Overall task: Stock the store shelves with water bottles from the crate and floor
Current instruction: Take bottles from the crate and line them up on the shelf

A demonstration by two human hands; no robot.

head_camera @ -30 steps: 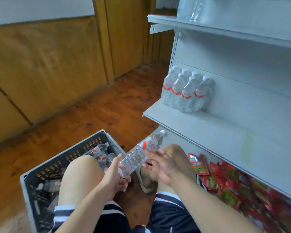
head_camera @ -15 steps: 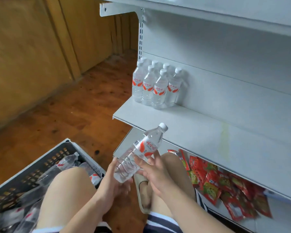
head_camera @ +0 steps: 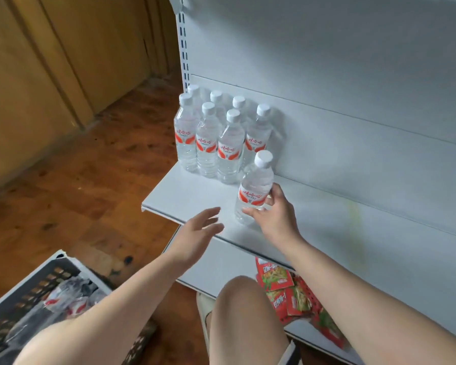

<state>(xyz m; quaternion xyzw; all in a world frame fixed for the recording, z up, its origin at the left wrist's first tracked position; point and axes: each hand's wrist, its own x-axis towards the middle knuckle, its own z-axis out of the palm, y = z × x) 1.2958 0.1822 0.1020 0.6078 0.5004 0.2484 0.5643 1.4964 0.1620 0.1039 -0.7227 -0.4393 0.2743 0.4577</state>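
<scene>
My right hand (head_camera: 274, 216) grips a clear water bottle (head_camera: 254, 184) with a red label and white cap, upright over the white shelf (head_camera: 190, 198), just right of and in front of several matching bottles (head_camera: 216, 138) standing in two rows at the shelf's left end. My left hand (head_camera: 198, 234) hovers with fingers spread at the shelf's front edge, holding nothing. The grey crate (head_camera: 32, 293) at lower left holds more bottles lying on their sides.
Red snack packets (head_camera: 287, 293) lie on the bottom shelf below. My bare knees fill the lower middle. A brown wooden floor (head_camera: 90, 180) and wood-panelled wall lie to the left. The shelf stretches bare to the right of the bottles.
The bottle passed from both hands into my right hand alone and rose from knee height to the shelf, now upright. My left hand let go and opened. The view swung toward the shelf.
</scene>
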